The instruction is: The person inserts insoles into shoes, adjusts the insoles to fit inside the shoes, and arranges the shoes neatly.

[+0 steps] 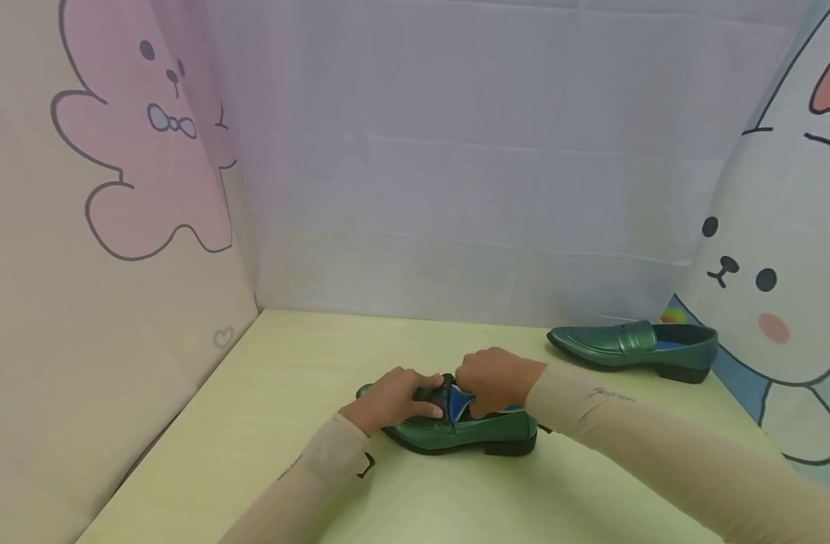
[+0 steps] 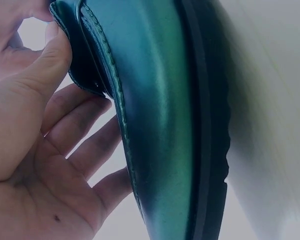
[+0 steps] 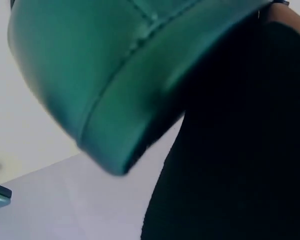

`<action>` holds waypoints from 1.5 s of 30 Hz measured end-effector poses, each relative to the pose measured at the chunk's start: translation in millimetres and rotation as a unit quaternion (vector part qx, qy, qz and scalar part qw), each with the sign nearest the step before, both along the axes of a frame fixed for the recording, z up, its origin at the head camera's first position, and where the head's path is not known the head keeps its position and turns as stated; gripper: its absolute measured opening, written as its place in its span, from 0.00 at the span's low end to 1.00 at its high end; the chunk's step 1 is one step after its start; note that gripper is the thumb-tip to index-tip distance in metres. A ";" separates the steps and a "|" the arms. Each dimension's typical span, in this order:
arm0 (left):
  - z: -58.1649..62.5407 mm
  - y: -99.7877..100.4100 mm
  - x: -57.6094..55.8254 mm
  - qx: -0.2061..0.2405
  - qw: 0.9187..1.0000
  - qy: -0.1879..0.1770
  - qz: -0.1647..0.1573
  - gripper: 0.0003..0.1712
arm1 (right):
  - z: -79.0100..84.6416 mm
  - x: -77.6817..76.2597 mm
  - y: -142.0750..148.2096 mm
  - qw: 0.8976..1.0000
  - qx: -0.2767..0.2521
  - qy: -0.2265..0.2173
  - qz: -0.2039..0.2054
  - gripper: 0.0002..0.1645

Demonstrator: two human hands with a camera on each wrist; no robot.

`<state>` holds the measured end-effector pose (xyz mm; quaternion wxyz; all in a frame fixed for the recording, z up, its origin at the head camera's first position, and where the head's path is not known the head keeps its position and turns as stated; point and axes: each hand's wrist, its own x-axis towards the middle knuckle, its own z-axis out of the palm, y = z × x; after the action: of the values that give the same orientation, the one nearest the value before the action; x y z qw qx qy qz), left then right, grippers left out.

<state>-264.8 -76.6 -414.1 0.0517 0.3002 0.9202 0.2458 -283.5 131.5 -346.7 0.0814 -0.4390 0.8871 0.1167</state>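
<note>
A green loafer (image 1: pixel 463 437) stands on the table, toe to the left. My left hand (image 1: pixel 396 398) is at its front, thumb and finger pinching the raised tongue (image 2: pixel 82 55) under the strap; the other fingers spread behind the shoe. In the opening, a blue insole (image 1: pixel 459 400) with a pale edge shows, bent up beside the tongue and level with the rim near the heel. Over the opening, my right hand (image 1: pixel 493 380) has its fingers curled at the insole, the fingertips partly hidden. The right wrist view shows the shoe's green heel end (image 3: pixel 90 75) close up.
A matching green loafer (image 1: pixel 605 347) with a blue insole stands at the table's back right, toe left. The pale yellow table (image 1: pixel 252 423) meets a white cloth (image 1: pixel 415 166) behind it. Printed cloths hang at both sides.
</note>
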 end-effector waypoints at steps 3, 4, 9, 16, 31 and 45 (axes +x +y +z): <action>0.2 0.2 -0.6 -0.001 1.000 -0.002 0.003 0.35 | -2.3 -0.5 -0.8 1.000 -0.009 -0.003 -0.002 0.12; 0.2 0.2 -1.0 -0.001 1.000 -0.002 0.003 0.35 | -3.0 -0.8 -0.9 1.000 -0.012 -0.007 -0.003 0.12; 1.8 0.8 -2.0 -0.003 1.000 -0.002 0.000 0.36 | -5.2 -1.7 -1.5 1.000 -0.022 -0.020 -0.010 0.13; 0.9 1.4 -1.6 0.005 1.000 -0.011 0.002 0.35 | -11.1 -2.1 -4.9 0.998 -0.047 -0.042 -0.011 0.10; -2.8 1.3 -1.2 0.000 1.000 -0.008 0.010 0.35 | -20.4 0.2 -4.6 0.990 -0.120 -0.064 -0.023 0.06; -4.0 0.2 -1.5 0.001 1.000 -0.021 0.016 0.35 | -29.9 4.7 -5.5 0.984 -0.158 -0.072 -0.037 0.05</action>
<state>-266.4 -76.4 -418.1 0.0669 0.2805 0.9233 0.2538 -278.8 126.0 -376.6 0.0790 -0.4202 0.9020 -0.0594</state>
